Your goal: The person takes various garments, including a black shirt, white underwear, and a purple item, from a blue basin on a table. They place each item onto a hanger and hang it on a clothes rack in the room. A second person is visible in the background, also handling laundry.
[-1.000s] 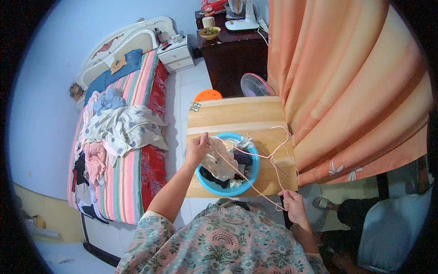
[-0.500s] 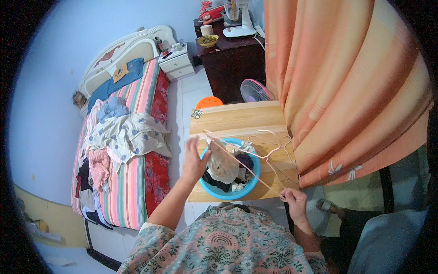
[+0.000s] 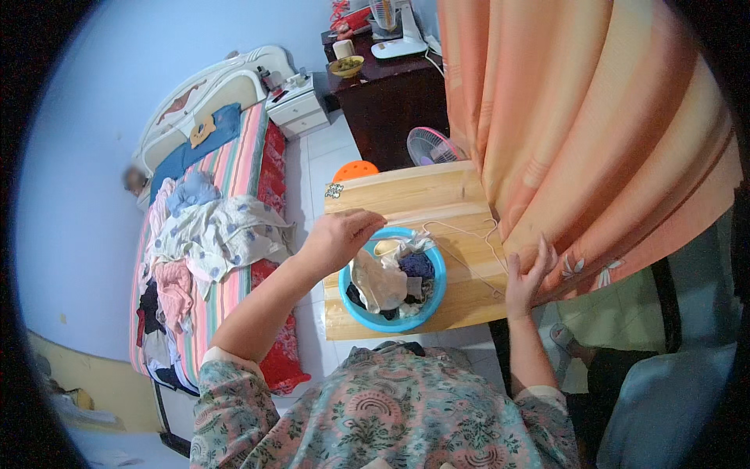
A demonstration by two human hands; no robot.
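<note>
My left hand [image 3: 344, 237] is over the far left rim of a blue basin [image 3: 436, 301], its fingers drawn together; whatever they hold, if anything, is hidden. Inside the basin lie crumpled clothes: a whitish cloth [image 3: 379, 285], a dark blue piece [image 3: 418, 266], black and pale ones. My right hand [image 3: 530, 280] is raised beside the table's right edge, near the curtain, fingers spread and holding nothing visible. Between the basin and this hand, a thin pink hanger [image 3: 466, 232] lies on the wooden table [image 3: 391, 191]. I cannot make out a second hanger.
An orange curtain [image 3: 562, 141] hangs along the right. Left stands a bed with a striped sheet [image 3: 242, 168] and loose clothes [image 3: 223, 230]. Beyond the table are an orange stool [image 3: 355, 170], a fan [image 3: 428, 146] and a dark cabinet [image 3: 391, 113]. Another person's foot [image 3: 562, 338] shows at lower right.
The hanger that my right hand gripped no longer shows. My right hand has risen and opened; my left has turned over the basin, fingers closing together.
</note>
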